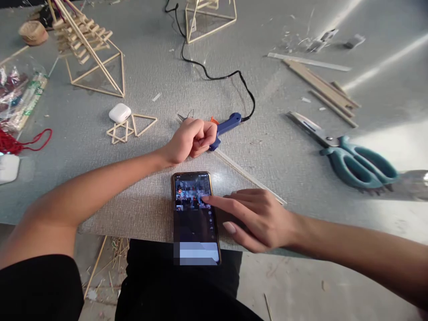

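Note:
A smartphone [195, 223] with a lit screen lies at the table's near edge, partly overhanging my lap. My right hand [257, 218] rests beside it, fingers spread, with the index fingertip touching the screen. My left hand [192, 139] lies on the table just beyond the phone, curled into a loose fist with nothing visible in it. A blue glue gun [227, 127] with a black cord [214, 76] lies right against that fist. A thin wooden stick [247, 174] runs diagonally between the glue gun and my right hand.
Teal-handled scissors [351, 158] lie at the right. Flat wooden sticks [321, 87] sit beyond them. Stick-built frames [92, 53] and small stick triangles [132, 127] stand at the left, beside a white earbud case [119, 113]. Red cord [20, 140] lies at the far left.

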`<action>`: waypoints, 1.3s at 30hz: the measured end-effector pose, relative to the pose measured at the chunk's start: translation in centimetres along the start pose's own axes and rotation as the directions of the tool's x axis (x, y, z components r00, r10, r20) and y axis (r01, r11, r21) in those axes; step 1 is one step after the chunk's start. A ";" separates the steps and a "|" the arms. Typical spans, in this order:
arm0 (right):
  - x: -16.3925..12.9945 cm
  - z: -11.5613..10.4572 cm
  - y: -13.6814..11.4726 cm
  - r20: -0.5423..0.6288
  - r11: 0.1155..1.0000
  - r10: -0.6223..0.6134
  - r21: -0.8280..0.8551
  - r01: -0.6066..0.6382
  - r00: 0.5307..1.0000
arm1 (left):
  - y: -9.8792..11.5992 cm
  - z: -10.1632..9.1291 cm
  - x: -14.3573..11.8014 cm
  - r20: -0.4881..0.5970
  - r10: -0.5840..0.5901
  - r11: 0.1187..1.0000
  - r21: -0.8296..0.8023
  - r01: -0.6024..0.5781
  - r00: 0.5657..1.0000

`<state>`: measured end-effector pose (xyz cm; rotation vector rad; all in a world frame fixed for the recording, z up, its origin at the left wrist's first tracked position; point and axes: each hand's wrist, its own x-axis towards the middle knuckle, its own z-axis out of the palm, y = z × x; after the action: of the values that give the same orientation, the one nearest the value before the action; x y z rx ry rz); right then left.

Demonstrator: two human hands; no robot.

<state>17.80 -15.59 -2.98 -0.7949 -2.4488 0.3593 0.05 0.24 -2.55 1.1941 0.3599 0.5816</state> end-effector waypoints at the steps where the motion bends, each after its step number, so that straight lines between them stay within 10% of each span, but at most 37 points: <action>1: 0.0 -0.1 0.0 -0.001 1.000 -0.012 0.012 0.012 1.000 | 0.0 0.0 0.0 0.001 0.001 1.000 0.004 -0.001 1.000; 21: 0.4 -0.3 0.2 0.002 0.996 -0.038 0.078 0.038 0.999 | 0.1 0.2 -0.5 -0.111 0.074 0.997 0.046 -0.070 0.991; 39: 0.1 -0.1 0.3 0.033 0.997 -0.050 0.061 0.048 0.998 | 0.2 0.2 -0.6 0.015 0.108 0.977 0.185 -0.109 0.994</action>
<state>17.92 -15.26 -2.96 -0.7069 -2.4721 0.4295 -0.40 -0.23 -2.31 1.4012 0.3515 0.6503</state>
